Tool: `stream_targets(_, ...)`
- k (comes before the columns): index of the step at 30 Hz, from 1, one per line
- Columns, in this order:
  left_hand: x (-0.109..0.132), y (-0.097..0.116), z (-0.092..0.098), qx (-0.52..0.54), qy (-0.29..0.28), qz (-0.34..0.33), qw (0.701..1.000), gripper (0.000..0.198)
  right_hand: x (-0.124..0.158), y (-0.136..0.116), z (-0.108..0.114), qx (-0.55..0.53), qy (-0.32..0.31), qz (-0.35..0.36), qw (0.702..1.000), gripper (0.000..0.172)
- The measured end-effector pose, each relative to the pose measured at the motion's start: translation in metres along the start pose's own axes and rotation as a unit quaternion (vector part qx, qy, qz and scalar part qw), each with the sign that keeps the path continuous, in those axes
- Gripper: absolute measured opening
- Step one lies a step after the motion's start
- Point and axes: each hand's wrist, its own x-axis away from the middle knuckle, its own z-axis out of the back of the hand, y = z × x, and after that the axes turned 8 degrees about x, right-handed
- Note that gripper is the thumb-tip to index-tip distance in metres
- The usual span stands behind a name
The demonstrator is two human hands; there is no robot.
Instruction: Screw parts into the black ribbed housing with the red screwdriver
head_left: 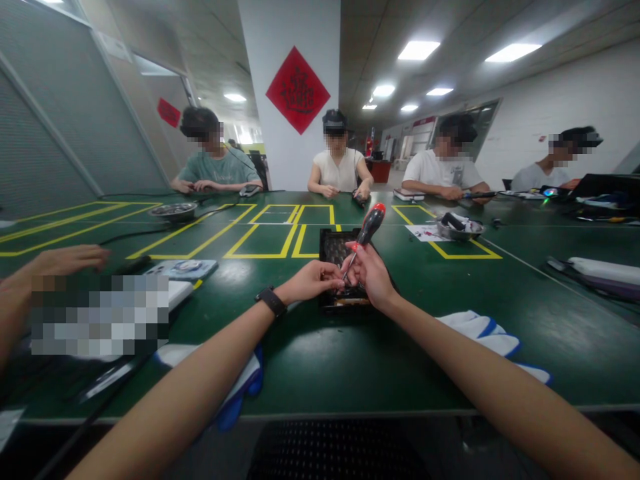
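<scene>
A screwdriver (371, 225) with a red and black handle slants upward from my right hand (369, 272), whose fingers are wrapped round its lower part. The shaft points down and left towards my left hand (318, 280). That hand is closed in a pinch near the shaft's tip; what lies between its fingers is too small to make out. Both hands are over a black tray (345, 308) with small dark compartments or parts in it. My hands and the screwdriver hide part of the tray. A dark watch band is on my left wrist.
White-and-blue gloves (475, 333) lie at the right, another (240, 390) under my left forearm. Metal bowls (175, 212) (460, 228) stand farther back on the green table (350, 367). A phone (183, 269) and another person's hand (65, 263) are at the left. Several people sit opposite.
</scene>
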Motion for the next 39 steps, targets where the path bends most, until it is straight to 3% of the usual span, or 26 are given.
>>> stream_targets(7, -0.001, -0.001, -0.010, -0.051, 0.092, -0.017, 0.994, 0.034, 0.002, -0.002, -0.003, 0.022, 0.007, 0.018, 1.000, 0.031)
stream_targets(18, 0.000, 0.001, -0.007, 0.000, -0.006, -0.019, 1.000, 0.033, 0.000, -0.001, 0.000, -0.002, 0.003, -0.020, 1.000, 0.034)
stream_targets(25, -0.002, -0.002, -0.012, -0.023, 0.080, -0.027, 0.996, 0.034, 0.000, -0.002, 0.001, 0.009, 0.030, 0.010, 0.999, 0.034)
stream_targets(39, 0.000, 0.001, -0.006, -0.016, 0.014, -0.016, 1.000, 0.035, 0.002, -0.003, 0.000, 0.009, 0.009, 0.005, 1.000, 0.033)
